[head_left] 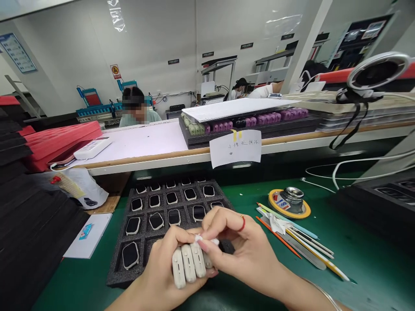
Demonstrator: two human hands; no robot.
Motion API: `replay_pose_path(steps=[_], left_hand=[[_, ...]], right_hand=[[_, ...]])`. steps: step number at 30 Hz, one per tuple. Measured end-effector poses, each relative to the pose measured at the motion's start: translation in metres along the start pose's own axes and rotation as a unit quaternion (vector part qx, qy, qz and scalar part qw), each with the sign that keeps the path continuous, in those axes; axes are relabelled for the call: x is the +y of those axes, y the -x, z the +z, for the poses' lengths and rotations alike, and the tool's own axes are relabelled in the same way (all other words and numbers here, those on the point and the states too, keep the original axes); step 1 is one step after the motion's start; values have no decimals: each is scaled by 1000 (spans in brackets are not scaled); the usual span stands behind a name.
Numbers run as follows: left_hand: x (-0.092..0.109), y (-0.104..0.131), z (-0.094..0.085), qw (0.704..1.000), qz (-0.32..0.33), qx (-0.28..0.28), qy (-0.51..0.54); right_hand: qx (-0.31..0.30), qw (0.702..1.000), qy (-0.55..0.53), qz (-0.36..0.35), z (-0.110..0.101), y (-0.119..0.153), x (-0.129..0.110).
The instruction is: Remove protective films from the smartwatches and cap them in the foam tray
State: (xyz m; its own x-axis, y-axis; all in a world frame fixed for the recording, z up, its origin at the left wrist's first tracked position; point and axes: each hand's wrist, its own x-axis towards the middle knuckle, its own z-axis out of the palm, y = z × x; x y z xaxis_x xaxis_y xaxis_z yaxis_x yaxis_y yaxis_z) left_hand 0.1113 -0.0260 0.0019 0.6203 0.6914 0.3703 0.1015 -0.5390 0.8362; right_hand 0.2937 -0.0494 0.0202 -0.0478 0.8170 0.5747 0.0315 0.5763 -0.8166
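Several pale watch cases point(189, 263) stand side by side in my left hand point(162, 272), whose fingers wrap round them. My right hand point(240, 246), with a red ring on one finger, pinches a small white wad point(198, 238) against the top of the cases. Both hands are close together over the near edge of a black foam tray point(121, 274). In its compartments lie several watches with dark screens point(130, 255). The right side of the tray is partly hidden by my hands.
Right of the tray, a yellow tape roll point(303, 210) carries a metal container, beside pens and tools point(311, 255). Stacked black foam point(39, 224) rises at left. A raised shelf point(155, 160) crosses ahead. A person point(138, 108) sits beyond it.
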Motion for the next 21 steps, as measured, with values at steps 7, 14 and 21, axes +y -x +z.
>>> replay_pose_path(steps=[7,14,21], left_hand=[[5,2,-4,995,75,17,60],[18,-3,-2,986,119,40,113],[10,-3,0,986,100,71,114]], right_hand=[[68,935,329,113,-74,6,25],[-7,799,553,236,-133,36,87],[-114,963,39,242,-52,3,15]])
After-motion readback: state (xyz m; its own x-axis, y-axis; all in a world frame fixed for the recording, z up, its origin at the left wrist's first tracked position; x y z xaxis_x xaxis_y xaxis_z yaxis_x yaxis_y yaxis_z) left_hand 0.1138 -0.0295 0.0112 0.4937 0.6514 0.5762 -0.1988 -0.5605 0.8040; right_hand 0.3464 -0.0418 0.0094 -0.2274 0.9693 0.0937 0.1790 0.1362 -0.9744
